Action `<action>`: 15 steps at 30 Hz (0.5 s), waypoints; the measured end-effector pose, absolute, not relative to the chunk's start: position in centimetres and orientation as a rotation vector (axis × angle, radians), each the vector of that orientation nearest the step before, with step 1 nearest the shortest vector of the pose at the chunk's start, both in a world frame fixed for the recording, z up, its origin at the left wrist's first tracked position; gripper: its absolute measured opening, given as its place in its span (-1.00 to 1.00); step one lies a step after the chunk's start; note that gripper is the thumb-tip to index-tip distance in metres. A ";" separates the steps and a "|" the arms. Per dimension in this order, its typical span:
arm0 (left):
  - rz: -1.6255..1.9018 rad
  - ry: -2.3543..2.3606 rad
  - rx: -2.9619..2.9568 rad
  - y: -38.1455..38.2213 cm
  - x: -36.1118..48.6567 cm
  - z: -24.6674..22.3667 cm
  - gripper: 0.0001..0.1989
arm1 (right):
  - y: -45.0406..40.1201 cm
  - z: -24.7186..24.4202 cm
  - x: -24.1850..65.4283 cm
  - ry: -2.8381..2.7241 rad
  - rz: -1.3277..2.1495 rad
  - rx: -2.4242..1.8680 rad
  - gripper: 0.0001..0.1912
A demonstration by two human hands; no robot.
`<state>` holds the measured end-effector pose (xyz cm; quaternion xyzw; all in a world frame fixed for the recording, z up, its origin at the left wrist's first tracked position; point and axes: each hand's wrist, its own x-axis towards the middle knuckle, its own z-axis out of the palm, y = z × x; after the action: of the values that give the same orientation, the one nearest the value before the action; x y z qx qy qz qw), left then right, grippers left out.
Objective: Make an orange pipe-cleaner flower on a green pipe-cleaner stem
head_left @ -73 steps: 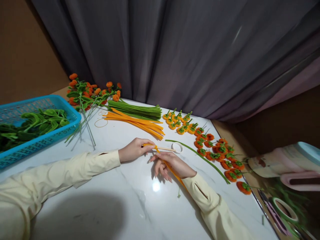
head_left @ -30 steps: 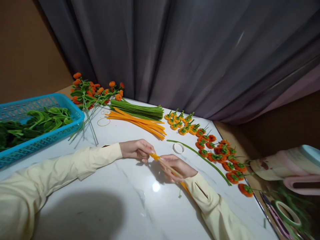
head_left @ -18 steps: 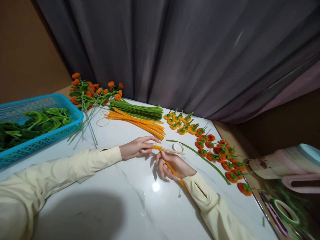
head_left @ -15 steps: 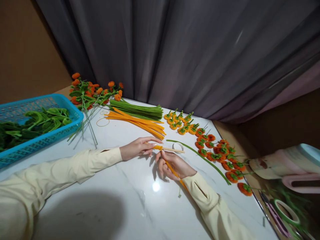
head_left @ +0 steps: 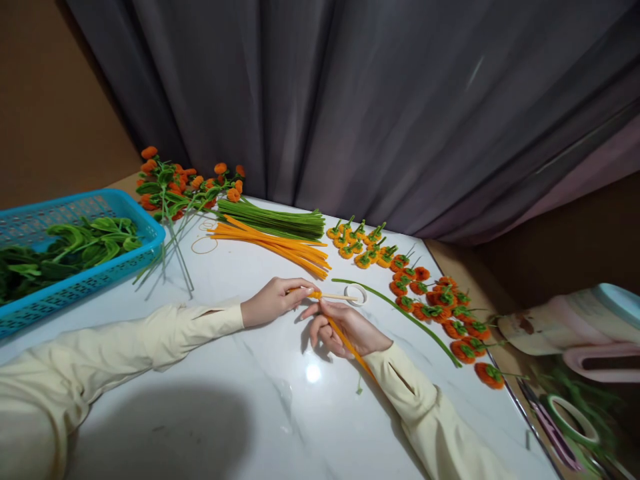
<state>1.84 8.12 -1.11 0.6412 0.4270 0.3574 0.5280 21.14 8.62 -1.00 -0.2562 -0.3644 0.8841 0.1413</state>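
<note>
My left hand [head_left: 278,299] is closed around a thin wooden stick [head_left: 340,297], whose bare end points right. An orange pipe cleaner [head_left: 350,345] is coiled round the stick at my left fingertips. Its loose length runs down under my right palm toward the sleeve. My right hand [head_left: 347,327] pinches that pipe cleaner close to the coil, thumb and forefinger together, other fingers curled loosely. Just beyond the stick's tip lies a white tape ring [head_left: 356,294]. A single green pipe cleaner [head_left: 400,312] curves across the table to the right.
Orange pipe cleaners [head_left: 270,244] and green pipe cleaners [head_left: 275,219] lie in bundles behind my hands. Yellow flower heads [head_left: 363,259] and orange flower heads [head_left: 489,375] line the right side. A blue basket [head_left: 100,263] of leaves stands left; scissors [head_left: 550,427] and green tape [head_left: 573,419] lie lower right.
The stick has turned in my left fingers, and its bare end has shifted left and slightly up. My right hand still pinches the orange pipe cleaner, its fingers a little more spread.
</note>
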 end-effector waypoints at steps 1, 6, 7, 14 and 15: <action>0.875 1.053 1.598 8.1 1.8 -1.1 -0.65 | 8.6 -1.0 21.1 -1.048 2.561 -0.738 -0.60; 0.911 1.132 1.830 8.2 1.6 -0.8 -0.71 | 8.7 -1.1 21.2 -1.098 2.567 -0.754 -0.61; 0.903 1.136 1.842 8.3 1.5 -0.8 -0.72 | 8.7 -1.1 21.2 -1.114 2.567 -0.766 -0.61; 0.644 1.057 1.629 9.7 0.9 0.3 -0.64 | 8.5 -0.8 21.3 -1.238 2.599 -0.763 -0.70; 0.619 1.050 1.614 9.8 0.8 0.4 -0.64 | 8.4 -0.7 21.3 -1.245 2.603 -0.755 -0.71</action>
<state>0.77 9.81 0.42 0.6763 0.4398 0.2595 0.5309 21.27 8.43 -0.73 -0.2523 -0.4162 0.8700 0.0794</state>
